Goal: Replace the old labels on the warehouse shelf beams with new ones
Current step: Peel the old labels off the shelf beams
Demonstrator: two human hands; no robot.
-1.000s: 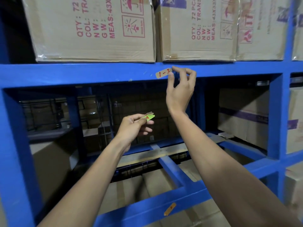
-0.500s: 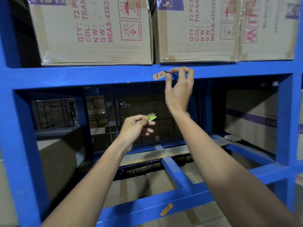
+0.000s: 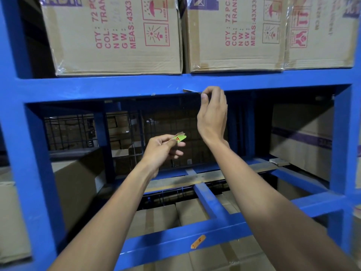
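dim, even indoor light, deep shadow inside the rack, wide-angle bending at the edges, slight blur throughout.

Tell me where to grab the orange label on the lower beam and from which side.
Take the orange label by its upper right end, coming from the front and right. It lies slanted on the face of the lower beam, so a fingernail would likely have to lift that corner first, then thumb and finger can pinch it and peel down to the left.

The old label (image 3: 192, 91) shows edge-on, its writing unreadable; frame edges crop the cartons (image 3: 117, 36)
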